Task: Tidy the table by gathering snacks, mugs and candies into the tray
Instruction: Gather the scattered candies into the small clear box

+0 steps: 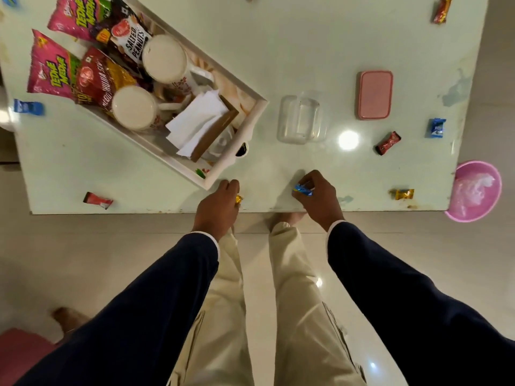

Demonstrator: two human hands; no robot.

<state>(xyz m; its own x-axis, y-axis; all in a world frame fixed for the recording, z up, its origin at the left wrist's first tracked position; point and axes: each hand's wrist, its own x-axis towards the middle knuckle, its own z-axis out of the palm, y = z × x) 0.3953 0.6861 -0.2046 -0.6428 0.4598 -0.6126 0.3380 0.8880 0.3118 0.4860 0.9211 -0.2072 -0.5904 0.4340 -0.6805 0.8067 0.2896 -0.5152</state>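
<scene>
A white tray [252, 122] lies at an angle on the pale table and holds pink and red snack packets [53, 71], a salted peanuts packet [132, 37], two white mugs [164, 61] and white napkins. My left hand [218, 206] grips a gold-wrapped candy [239, 199] just below the tray's near corner. At the table's front edge, my right hand [317, 195] pinches a blue-wrapped candy [302, 190]. Loose candies lie around: red ones [388, 142] [98, 200] [442, 10], blue ones [435, 128] [28, 107], a gold one [402, 194].
A clear plastic container [302, 121] stands right of the tray, with a pink lidded box [374, 94] beyond it. A pink bowl [473, 190] sits past the table's right edge. My legs stand close against the front edge [139, 211].
</scene>
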